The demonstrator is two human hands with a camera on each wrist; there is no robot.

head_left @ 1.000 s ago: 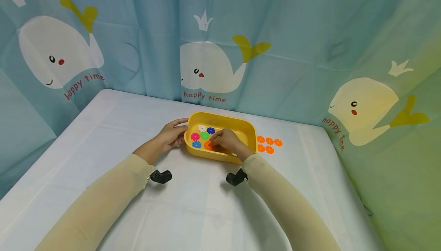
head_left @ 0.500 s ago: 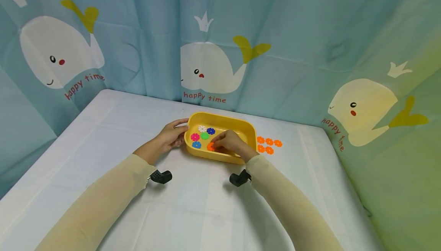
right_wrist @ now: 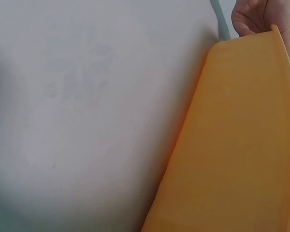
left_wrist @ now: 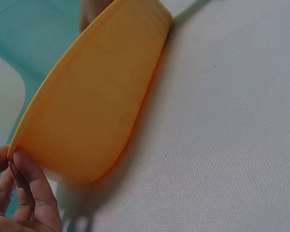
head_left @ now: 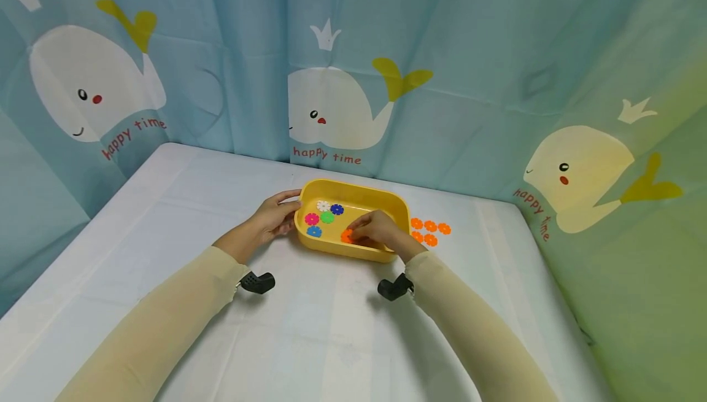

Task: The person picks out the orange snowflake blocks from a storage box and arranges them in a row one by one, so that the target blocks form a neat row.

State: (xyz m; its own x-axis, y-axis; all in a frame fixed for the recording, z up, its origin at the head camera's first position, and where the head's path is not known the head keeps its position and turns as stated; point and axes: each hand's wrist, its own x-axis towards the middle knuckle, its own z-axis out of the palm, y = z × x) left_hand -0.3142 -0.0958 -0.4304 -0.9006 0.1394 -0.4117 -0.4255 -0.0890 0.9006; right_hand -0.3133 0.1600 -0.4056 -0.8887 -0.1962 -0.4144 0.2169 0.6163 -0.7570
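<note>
Both arms extended forward, hands close together.
Left hand [head_left: 274,216]: fingers curled, thumb raised, gripping. Right hand [head_left: 377,230]: palm down, fingertips pinched together. Both forearms sleeved, a black camera at each wrist.

"happy time" in red under each whale on the curtain [head_left: 353,34]

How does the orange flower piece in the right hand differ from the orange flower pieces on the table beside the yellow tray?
The orange piece in the right hand is single, while the orange pieces on the table form a group of five. The held piece is inside the yellow tray, pinched by the right hand; the group lies outside it, untouched. Both share the colour and flower shape.
</note>
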